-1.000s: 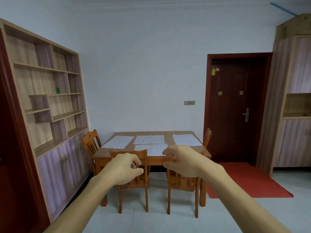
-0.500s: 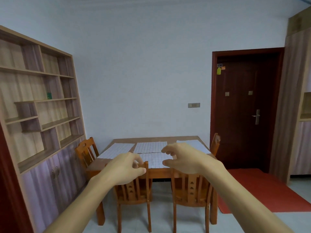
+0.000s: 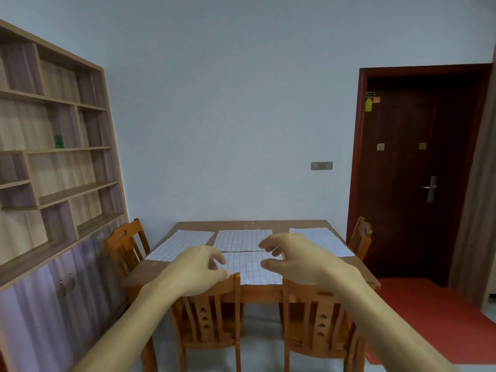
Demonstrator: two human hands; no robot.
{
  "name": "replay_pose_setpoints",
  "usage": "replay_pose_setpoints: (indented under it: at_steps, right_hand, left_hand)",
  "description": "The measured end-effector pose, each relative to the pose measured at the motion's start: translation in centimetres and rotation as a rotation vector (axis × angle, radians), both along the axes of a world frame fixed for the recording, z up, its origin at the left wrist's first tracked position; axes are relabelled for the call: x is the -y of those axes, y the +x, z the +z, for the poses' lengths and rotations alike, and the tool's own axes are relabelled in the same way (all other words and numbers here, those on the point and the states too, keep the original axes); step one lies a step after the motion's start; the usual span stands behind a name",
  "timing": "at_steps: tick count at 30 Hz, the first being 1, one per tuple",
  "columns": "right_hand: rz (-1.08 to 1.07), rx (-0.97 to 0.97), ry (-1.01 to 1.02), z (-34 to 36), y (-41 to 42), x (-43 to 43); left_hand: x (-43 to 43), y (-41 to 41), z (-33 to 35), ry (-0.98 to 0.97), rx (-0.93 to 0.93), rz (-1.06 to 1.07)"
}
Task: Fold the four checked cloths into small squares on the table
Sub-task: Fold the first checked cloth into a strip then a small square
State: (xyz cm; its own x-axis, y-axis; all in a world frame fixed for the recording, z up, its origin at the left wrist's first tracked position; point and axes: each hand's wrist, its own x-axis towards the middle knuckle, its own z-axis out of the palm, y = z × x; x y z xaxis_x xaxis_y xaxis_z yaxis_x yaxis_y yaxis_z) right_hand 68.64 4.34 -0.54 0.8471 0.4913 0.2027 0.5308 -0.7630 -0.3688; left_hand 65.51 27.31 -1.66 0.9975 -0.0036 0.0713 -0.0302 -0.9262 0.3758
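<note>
- No writing I can read: the door (image 3: 418,170) carries a yellow tag (image 3: 368,105), a dark sticker above it and an orange sticker beside it, all too small to make out.
- A green box (image 3: 58,141) stands on a shelf of the bookcase (image 3: 53,157) at my left; its label is too small to read.
- A grey switch plate (image 3: 321,165) sits on the wall between table and door.
- Four cloths lie flat and unfolded on the wooden table (image 3: 188,267); all are white with a fine dark check.
- The left cloth (image 3: 179,244) lies along the table's left side.
- The far cloth (image 3: 241,239) lies in the middle at the back.
- The near cloth (image 3: 252,268) lies just in front of it, their edges nearly meeting, and its front edge reaches the table's near edge.
- The right cloth (image 3: 326,241) lies along the table's right side, partly hidden behind my right hand.
- My left hand (image 3: 197,269) is held out in the air in front of me, fingers curled loosely toward the thumb, holding nothing.
- My right hand (image 3: 298,260) is likewise held out, fingers spread and bent with a gap to the thumb, holding nothing.
- Both hands overlap the near cloth in the view, yet I stand back from the table, with two chairs (image 3: 212,318) pushed in between me and it.
- One more chair (image 3: 126,242) stands at the table's left side, another (image 3: 361,236) at its right.
- A red mat (image 3: 429,312) lies on the floor before the door.
</note>
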Motion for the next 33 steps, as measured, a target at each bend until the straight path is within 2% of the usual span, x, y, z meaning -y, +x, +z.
replay_pose_setpoints:
  at_steps: [17, 26, 33]
  right_hand:
    - [-0.089, -0.027, -0.037, -1.3, 28.4, -11.6]
    - [-0.060, -0.108, -0.024, -5.4, 43.7, -13.7]
    - [-0.087, -0.167, -0.033, -7.3, 55.5, -13.0]
  left_hand:
    - [-12.8, 28.5, -2.3, -0.040, -0.053, -0.075]
    - [-15.4, 43.5, -6.0, -0.046, -0.174, -0.099]
    - [-15.7, 55.5, -7.5, -0.017, -0.192, -0.111]
